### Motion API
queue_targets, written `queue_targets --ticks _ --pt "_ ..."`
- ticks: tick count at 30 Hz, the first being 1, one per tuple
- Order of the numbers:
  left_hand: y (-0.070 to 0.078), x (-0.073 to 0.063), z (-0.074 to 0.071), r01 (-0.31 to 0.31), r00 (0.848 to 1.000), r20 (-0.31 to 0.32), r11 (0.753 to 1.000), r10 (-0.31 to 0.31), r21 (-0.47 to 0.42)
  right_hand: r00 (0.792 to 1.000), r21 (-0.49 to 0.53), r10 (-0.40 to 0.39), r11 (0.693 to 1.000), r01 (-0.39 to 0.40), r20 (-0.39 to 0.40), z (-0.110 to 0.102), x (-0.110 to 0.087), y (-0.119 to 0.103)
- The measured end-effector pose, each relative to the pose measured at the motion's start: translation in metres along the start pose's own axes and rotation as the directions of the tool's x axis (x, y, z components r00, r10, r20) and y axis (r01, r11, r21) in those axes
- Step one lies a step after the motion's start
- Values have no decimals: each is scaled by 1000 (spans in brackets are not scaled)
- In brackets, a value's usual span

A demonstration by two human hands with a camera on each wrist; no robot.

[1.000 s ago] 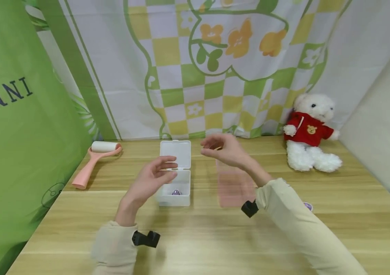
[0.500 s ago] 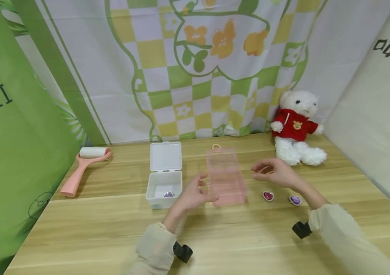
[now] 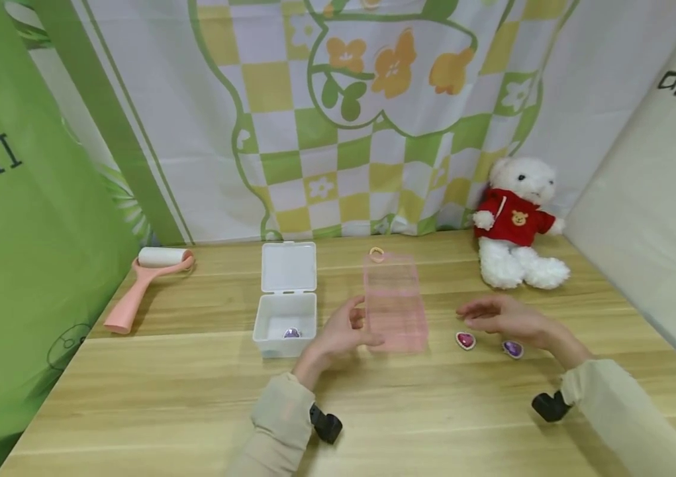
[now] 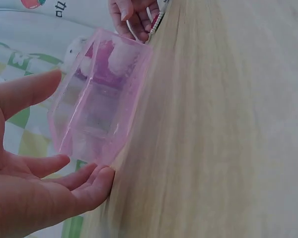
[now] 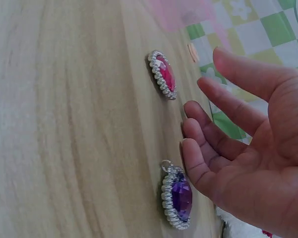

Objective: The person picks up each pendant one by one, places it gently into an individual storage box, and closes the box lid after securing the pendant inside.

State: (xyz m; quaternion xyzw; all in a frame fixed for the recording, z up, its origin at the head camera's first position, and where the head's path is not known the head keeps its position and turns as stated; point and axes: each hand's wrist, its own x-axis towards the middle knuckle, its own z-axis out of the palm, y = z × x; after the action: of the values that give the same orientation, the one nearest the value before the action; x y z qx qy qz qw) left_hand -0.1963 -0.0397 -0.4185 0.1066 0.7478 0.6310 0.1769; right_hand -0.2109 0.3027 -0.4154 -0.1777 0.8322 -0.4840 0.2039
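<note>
My left hand [image 3: 342, 330] is at the near left side of an open, see-through pink box [image 3: 397, 328], its fingers loosely bent. In the left wrist view the fingertips [image 4: 102, 181] are right at the box's lower edge, the thumb apart from it. My right hand [image 3: 510, 321] hovers just behind a red heart-shaped gem pendant [image 3: 465, 340] and a purple one [image 3: 513, 349], both with pearly beaded rims. Its relaxed fingers hold nothing in the right wrist view, where the red gem [image 5: 162, 74] and the purple gem [image 5: 181, 198] lie on the wood beside the fingertips.
Left of the pink box stands a white box [image 3: 286, 348], lid up, with a purple gem [image 3: 292, 333] inside. A small yellowish ring [image 3: 377, 254] lies behind the pink box. A pink lint roller [image 3: 145, 285] is far left; a white teddy bear [image 3: 516, 232] sits back right.
My left hand has gone from over the white box to the pink box's side. The right hand has moved right, away from above the pink box, to the two gems.
</note>
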Motion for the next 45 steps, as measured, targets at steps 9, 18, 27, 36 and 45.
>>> queue_targets --ticks 9,18,27,36,45 --pt "-7 -7 -8 52 998 -35 999 -52 -13 999 -90 32 995 -36 -43 12 8 -3" --pt "-6 -4 -8 45 998 -37 999 -45 -15 1000 -118 -3 993 1 -16 13 9 -3" --pt "-7 -2 -8 34 999 -29 999 -35 -18 993 -193 -74 980 55 -92 24 9 -3" --pt "-5 -2 -5 33 999 -23 999 -34 -34 990 -254 -74 966 41 -120 25 3 -7" --pt "-3 -1 -3 28 1000 -14 999 -28 -27 987 -321 -93 946 46 -134 23 0 -8"
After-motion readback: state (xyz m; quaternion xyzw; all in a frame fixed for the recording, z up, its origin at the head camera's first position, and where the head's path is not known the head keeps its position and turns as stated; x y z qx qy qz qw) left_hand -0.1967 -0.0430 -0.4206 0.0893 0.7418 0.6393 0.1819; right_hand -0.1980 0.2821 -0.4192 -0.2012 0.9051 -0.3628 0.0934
